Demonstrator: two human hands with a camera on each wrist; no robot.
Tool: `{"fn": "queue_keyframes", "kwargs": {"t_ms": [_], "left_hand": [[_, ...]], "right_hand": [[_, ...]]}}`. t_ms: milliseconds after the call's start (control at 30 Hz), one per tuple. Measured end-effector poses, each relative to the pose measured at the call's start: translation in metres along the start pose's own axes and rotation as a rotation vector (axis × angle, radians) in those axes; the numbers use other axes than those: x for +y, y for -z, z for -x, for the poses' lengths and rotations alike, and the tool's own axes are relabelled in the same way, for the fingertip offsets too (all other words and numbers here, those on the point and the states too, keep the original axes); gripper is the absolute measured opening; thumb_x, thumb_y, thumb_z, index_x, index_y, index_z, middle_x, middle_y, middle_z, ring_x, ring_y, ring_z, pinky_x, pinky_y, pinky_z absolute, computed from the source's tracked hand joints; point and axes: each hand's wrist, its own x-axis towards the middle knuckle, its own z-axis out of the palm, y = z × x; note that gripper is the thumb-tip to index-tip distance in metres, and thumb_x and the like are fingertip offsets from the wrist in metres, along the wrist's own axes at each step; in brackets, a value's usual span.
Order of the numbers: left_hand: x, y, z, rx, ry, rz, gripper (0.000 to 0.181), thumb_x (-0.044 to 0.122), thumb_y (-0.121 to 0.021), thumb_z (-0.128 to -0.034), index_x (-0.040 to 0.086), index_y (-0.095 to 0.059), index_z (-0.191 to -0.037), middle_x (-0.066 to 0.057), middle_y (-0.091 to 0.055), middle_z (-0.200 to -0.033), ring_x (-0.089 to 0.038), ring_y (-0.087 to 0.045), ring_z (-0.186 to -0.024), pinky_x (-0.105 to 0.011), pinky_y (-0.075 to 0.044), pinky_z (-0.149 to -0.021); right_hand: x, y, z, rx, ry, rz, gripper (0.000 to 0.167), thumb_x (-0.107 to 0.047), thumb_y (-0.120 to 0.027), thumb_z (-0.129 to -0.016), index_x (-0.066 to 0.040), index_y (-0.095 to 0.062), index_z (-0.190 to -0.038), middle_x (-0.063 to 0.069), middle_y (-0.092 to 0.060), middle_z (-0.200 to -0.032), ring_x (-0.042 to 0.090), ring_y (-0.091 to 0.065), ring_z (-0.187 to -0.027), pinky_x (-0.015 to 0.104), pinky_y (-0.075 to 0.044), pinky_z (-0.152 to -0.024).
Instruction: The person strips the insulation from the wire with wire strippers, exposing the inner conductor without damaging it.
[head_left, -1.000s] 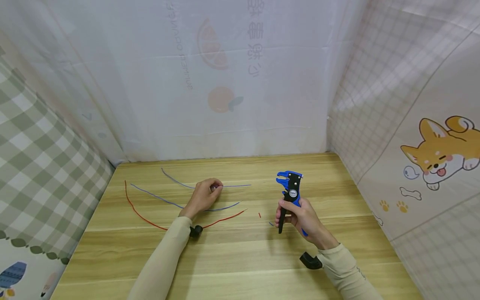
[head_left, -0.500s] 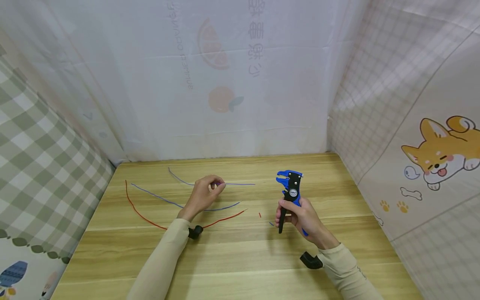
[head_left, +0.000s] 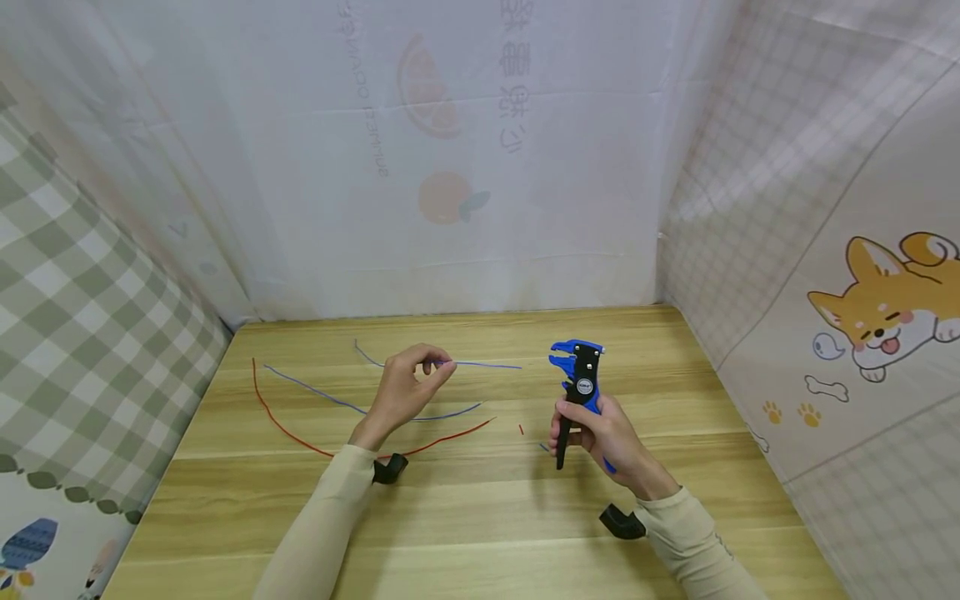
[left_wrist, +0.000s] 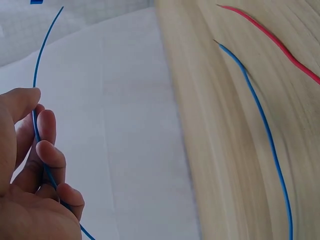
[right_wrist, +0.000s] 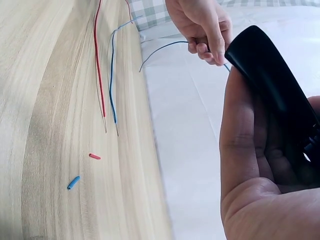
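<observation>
Across the pale yellow-brown wood-grain tabletop (head_left: pixel 480 533), seen from my post, lamp light spreads in soft bands along the grain. Three sides are hung with cloth: a whitish translucent sheet (head_left: pixel 562 208) at the back, with faint orange-fruit prints and reversed lettering; a green-and-white checked cloth (head_left: pixel 75 242) at left; a cream printed cloth (head_left: pixel 757 333) at right, with a grid pattern and a cartoon dog.

Hands well apart. Left hand (head_left: pixel 405 385) pinches a thin blue insulated wire (head_left: pixel 487 364) between thumb and fingers, near the table's back edge; its free end points at the tool, not touching. Right hand (head_left: pixel 603 433) grips a blue-and-black hand tool (head_left: pixel 581 379), nose parted and facing left.

On the wood I log a second, curved blue wire (head_left: pixel 315 392) and a curved red insulated wire (head_left: pixel 288 433), both bare-tipped at their right ends. Nearer the right hand: a short red tubular piece (right_wrist: pixel 94 156) and a short blue tubular piece (right_wrist: pixel 73 182), apart.
</observation>
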Motion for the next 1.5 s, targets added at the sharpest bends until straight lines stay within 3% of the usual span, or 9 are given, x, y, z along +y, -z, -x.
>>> {"fn": "queue_keyframes", "kwargs": {"t_ms": [333, 600, 933, 1300, 1500], "left_hand": [[0.013, 0.007, 0.004, 0.057, -0.043, 0.077, 0.006, 0.011, -0.082, -0.1042, 0.005, -0.082, -0.106, -0.006, -0.078, -0.094, -0.018, -0.058, -0.084, -0.031, -0.044, -0.074], [0.019, 0.009, 0.007, 0.096, -0.024, 0.092, 0.004, 0.011, -0.083, -0.1034, 0.009, -0.082, -0.105, -0.004, -0.078, -0.093, -0.013, -0.057, -0.084, -0.031, -0.042, -0.074], [0.028, 0.012, 0.009, 0.13, -0.036, 0.122, 0.006, 0.009, -0.086, -0.1011, 0.013, -0.081, -0.101, -0.003, -0.077, -0.09, -0.011, -0.057, -0.083, -0.043, -0.042, -0.071], [0.033, 0.013, 0.011, 0.123, -0.048, 0.159, 0.006, 0.005, -0.084, -0.1015, 0.011, -0.081, -0.101, -0.005, -0.077, -0.091, -0.011, -0.057, -0.083, -0.039, -0.047, -0.072], [0.034, 0.014, 0.01, 0.123, -0.058, 0.158, 0.006, 0.005, -0.083, -0.1023, 0.012, -0.081, -0.102, -0.005, -0.077, -0.092, -0.011, -0.057, -0.084, -0.03, -0.046, -0.075]], "right_hand": [[-0.006, -0.009, 0.003, -0.062, 0.003, 0.021, 0.012, -0.013, -0.05, -0.12, -0.006, -0.059, -0.119, -0.001, -0.075, -0.095, 0.013, -0.076, -0.085, 0.041, -0.071, -0.083], [-0.008, -0.014, 0.003, -0.1, -0.011, 0.028, 0.016, -0.014, -0.05, -0.12, -0.008, -0.063, -0.113, -0.001, -0.073, -0.092, 0.014, -0.076, -0.083, 0.041, -0.071, -0.082], [-0.011, -0.023, 0.003, -0.137, 0.012, 0.035, 0.019, -0.011, -0.05, -0.12, -0.002, -0.063, -0.11, -0.002, -0.075, -0.091, 0.015, -0.08, -0.083, 0.041, -0.071, -0.083], [-0.008, -0.028, 0.002, -0.157, 0.024, 0.01, 0.018, -0.01, -0.049, -0.12, -0.005, -0.064, -0.109, -0.002, -0.075, -0.091, 0.015, -0.08, -0.082, 0.044, -0.071, -0.082], [-0.01, -0.032, 0.0, -0.165, 0.008, -0.001, 0.017, -0.01, -0.049, -0.12, -0.004, -0.062, -0.111, -0.002, -0.074, -0.091, 0.015, -0.079, -0.083, 0.041, -0.071, -0.083]]}}
